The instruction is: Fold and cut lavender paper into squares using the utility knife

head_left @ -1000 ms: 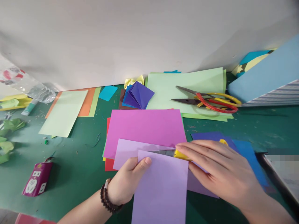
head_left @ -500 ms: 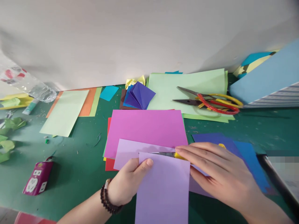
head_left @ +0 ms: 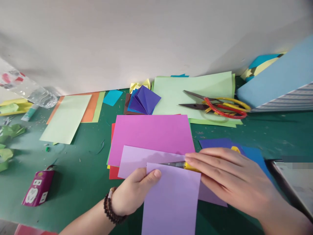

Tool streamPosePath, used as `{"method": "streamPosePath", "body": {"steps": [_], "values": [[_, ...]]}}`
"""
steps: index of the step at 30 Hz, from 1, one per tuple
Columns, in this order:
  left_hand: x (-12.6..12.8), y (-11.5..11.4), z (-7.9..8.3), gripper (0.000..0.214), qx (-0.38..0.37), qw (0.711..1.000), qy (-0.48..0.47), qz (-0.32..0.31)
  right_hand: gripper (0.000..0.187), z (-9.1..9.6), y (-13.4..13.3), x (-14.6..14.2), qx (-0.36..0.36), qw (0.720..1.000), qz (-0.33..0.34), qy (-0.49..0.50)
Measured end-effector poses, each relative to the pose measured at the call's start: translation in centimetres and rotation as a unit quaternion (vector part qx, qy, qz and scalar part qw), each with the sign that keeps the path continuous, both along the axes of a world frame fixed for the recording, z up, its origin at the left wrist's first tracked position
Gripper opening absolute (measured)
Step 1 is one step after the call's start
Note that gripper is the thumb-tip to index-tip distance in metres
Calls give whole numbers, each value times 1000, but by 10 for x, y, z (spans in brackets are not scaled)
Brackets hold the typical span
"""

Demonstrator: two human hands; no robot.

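Left hand (head_left: 130, 192): fingers clamped on front lilac sheet (head_left: 171, 202), on the near side of magenta sheet (head_left: 151, 133). Right hand (head_left: 232, 179): fingers closed round yellow cutter (head_left: 191, 166), blade partly hidden behind lilac edge.

1. A paper-craft work area; whether home or classroom cannot be told.
2. A green tabletop (head_left: 80, 182) stands against a pale wall (head_left: 117, 42).
3. It shows in a lavender sheet (head_left: 171, 199), a magenta sheet (head_left: 151, 133) and pale green sheets (head_left: 171, 93).
4. Scissors (head_left: 207, 102) lie on the latter; green scraps (head_left: 12, 131) litter the left.

Green tabletop (head_left: 80, 182) against pale wall (head_left: 137, 39)
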State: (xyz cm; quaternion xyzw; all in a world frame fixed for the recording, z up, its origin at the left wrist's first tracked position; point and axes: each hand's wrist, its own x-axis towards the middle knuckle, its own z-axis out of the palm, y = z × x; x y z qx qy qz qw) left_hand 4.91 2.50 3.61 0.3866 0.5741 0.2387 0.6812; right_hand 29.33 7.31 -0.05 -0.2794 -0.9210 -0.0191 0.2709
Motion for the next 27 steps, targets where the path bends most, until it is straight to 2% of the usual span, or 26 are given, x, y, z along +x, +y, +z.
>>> {"method": "streamPosePath", "body": {"steps": [3,6,10,17,27], "values": [[0,-6,-9,62,-2,999,34,30,40,-1,-1,-1,0,1000,-2,3],[0,-10,-18,58,-40,996,57,62,42,-4,-3,-6,-4,1000,3,25],[3,-10,-20,52,-79,991,65,83,41,-6,-4,-13,7,999,-2,39],[6,-9,-17,60,-19,987,132,90,45,-3,-5,-16,24,999,-18,44],[6,-9,-18,59,-16,994,59,88,41,-4,-2,-9,14,999,-30,30]]}}
